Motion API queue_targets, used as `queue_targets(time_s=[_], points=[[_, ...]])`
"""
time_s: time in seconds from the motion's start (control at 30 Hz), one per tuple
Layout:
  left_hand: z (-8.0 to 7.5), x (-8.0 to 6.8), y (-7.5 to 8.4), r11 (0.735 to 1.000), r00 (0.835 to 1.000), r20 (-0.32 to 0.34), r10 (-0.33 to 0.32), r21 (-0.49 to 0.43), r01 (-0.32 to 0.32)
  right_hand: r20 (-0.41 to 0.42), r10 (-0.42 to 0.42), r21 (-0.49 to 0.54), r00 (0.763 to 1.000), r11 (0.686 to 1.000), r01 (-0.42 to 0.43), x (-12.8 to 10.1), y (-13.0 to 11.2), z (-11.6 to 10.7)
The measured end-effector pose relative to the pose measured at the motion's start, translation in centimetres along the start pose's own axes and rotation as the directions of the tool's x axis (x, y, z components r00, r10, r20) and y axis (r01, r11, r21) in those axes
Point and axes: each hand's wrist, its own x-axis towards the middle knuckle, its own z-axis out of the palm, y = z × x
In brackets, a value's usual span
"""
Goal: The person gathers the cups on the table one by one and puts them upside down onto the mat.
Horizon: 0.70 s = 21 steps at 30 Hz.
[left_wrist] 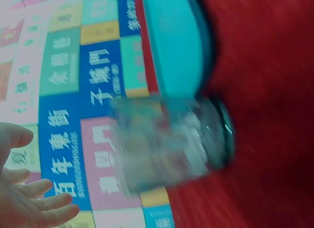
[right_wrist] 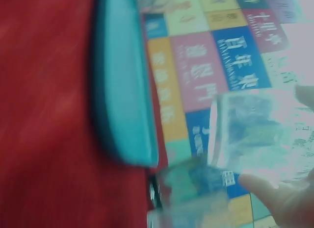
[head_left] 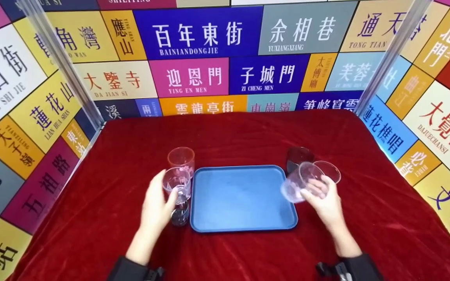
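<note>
In the head view my right hand (head_left: 324, 201) grips a clear drinking glass (head_left: 297, 183), tilted over the tray's right edge. The right wrist view shows that glass (right_wrist: 260, 132) on its side between thumb and fingers. My left hand (head_left: 156, 203) is beside a clear glass (head_left: 176, 179) left of the tray. Its fingers (left_wrist: 51, 201) are spread apart from a thick-based glass (left_wrist: 167, 144) in the left wrist view. Beyond it stands another clear glass (head_left: 181, 156); nearer is a small dark-looking glass (head_left: 180, 216). A blue rectangular tray (head_left: 242, 199) lies between the hands.
Behind the right hand stand a dark glass (head_left: 298, 156) and a clear glass (head_left: 333, 171), partly covered by the hand. Red velvet cloth (head_left: 233, 136) covers the table. Sign-patterned panels (head_left: 197, 35) rise at the back and both sides, with clear corner posts.
</note>
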Motion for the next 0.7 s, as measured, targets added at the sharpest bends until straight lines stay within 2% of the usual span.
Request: queue_targets(time_s=[0.03, 0.07, 0.1, 0.13, 0.2, 0.23, 0.33, 0.37, 0.4, 0.47, 0.6, 0.63, 0.7], points=[[0.3, 0.2, 0.5, 1.0, 1.0, -0.001, 0.016, -0.013, -0.016, 0.016, -0.03, 0.127, 0.999, 0.991, 0.028, 0.5, 1.6, 0.1], [0.7, 0.3, 1.1, 0.999, 1.0, -0.002, 0.03, -0.027, -0.03, 0.03, -0.065, 0.261, 0.997, 0.964, 0.055, 1.0, 3.2, 0.4], [1.0, 0.4, 1.6, 0.998, 0.999, -0.002, 0.044, -0.038, -0.044, 0.034, -0.072, 0.329, 0.997, 0.943, 0.057, 1.2, 4.0, 1.0], [1.3, 0.5, 2.1, 0.997, 0.998, 0.0, 0.057, -0.048, -0.057, 0.052, -0.087, 0.433, 0.995, 0.9, 0.057, 1.0, 3.5, 1.8], [2.1, 0.7, 3.0, 0.994, 0.996, 0.006, 0.089, -0.06, -0.089, 0.053, -0.078, 0.551, 0.996, 0.834, 0.036, 1.2, 4.4, 3.5], [2.5, 0.8, 3.4, 0.993, 0.995, 0.011, 0.101, -0.065, -0.1, 0.069, -0.059, 0.607, 0.996, 0.794, 0.005, 1.0, 3.8, 4.4], [3.7, 0.9, 4.4, 0.988, 0.99, 0.04, 0.136, -0.077, -0.133, 0.085, -0.074, 0.672, 0.994, 0.741, -0.002, 0.9, 3.7, 7.0], [4.1, 0.9, 4.8, 0.987, 0.988, 0.054, 0.142, -0.081, -0.138, 0.077, -0.093, 0.671, 0.993, 0.741, 0.017, 1.2, 5.0, 7.5], [4.5, 0.8, 5.1, 0.987, 0.987, 0.069, 0.142, -0.086, -0.136, 0.086, -0.094, 0.699, 0.992, 0.715, 0.007, 0.9, 4.0, 8.3], [5.3, 0.7, 5.9, 0.988, 0.986, 0.105, 0.128, -0.104, -0.117, 0.073, -0.099, 0.715, 0.992, 0.699, 0.017, 0.4, 2.4, 9.8], [6.8, 0.6, 7.3, 0.987, 0.977, 0.194, 0.087, -0.151, -0.058, 0.082, 0.029, 0.805, 0.996, 0.587, -0.084, -1.3, -3.3, 12.3], [7.2, 0.5, 7.7, 0.985, 0.973, 0.218, 0.079, -0.167, -0.042, 0.092, 0.038, 0.819, 0.995, 0.566, -0.097, -1.3, -2.3, 12.6], [7.9, 0.4, 8.3, 0.982, 0.964, 0.255, 0.076, -0.188, -0.027, 0.109, 0.089, 0.843, 0.99, 0.519, -0.14, -1.7, -2.9, 13.2]])
